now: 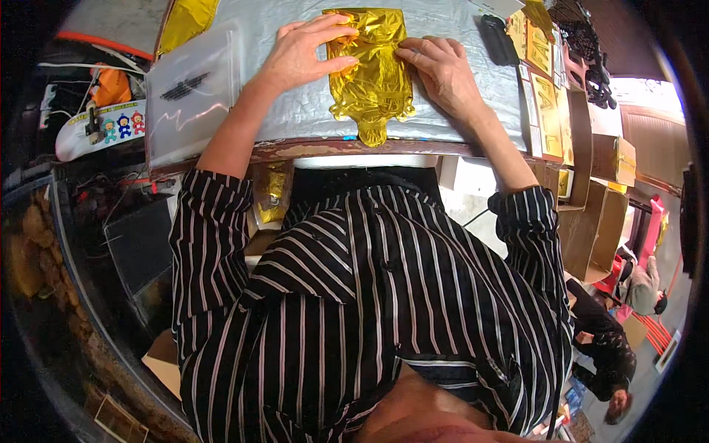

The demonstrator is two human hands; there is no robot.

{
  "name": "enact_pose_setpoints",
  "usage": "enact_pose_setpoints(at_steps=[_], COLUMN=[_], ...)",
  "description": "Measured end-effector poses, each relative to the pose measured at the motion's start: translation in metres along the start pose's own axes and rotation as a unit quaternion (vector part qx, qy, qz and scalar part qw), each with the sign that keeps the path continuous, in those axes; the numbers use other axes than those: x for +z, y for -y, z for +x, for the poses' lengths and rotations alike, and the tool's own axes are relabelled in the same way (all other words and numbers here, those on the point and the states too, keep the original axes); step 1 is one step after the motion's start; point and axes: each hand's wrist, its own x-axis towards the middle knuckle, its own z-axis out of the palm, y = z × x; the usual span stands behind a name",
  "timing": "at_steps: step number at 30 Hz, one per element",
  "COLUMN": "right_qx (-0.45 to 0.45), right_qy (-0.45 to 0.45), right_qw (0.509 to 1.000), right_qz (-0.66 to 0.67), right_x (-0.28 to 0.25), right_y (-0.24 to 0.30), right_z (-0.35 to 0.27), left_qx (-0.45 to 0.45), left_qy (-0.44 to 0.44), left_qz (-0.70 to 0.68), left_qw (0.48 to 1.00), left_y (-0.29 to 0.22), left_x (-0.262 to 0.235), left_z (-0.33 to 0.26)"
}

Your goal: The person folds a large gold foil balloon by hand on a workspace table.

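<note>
A flat, creased gold foil balloon lies on the silvery table cover, its lobed lower end reaching over the table's near edge. My left hand rests along its left side, thumb and fingers spread apart on the foil, where the surface is crumpled. Against the right edge, my right hand has its fingers bent and close together, with the fingertips on the foil. The right thumb is hidden.
A clear plastic bag with a black print lies left of my forearm. More gold foil sits at the far left. Rightward are a black case-like object, gold-printed packages and cardboard boxes. Other people are at the far right.
</note>
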Motion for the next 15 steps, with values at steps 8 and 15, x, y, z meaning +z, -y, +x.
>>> enact_pose_setpoints(at_steps=[8,15], right_qx=[-0.024,-0.019], right_qy=[0.017,0.022], right_qw=[0.999,1.000], right_qz=[0.016,0.006], right_x=[-0.008,-0.008], right_y=[-0.003,-0.003], right_z=[-0.006,-0.003], left_qx=[-0.030,-0.031], left_qy=[-0.014,-0.045], left_qz=[-0.044,-0.034], left_qw=[0.998,0.998], left_y=[-0.006,-0.014], left_x=[-0.004,-0.009], left_z=[0.005,0.008])
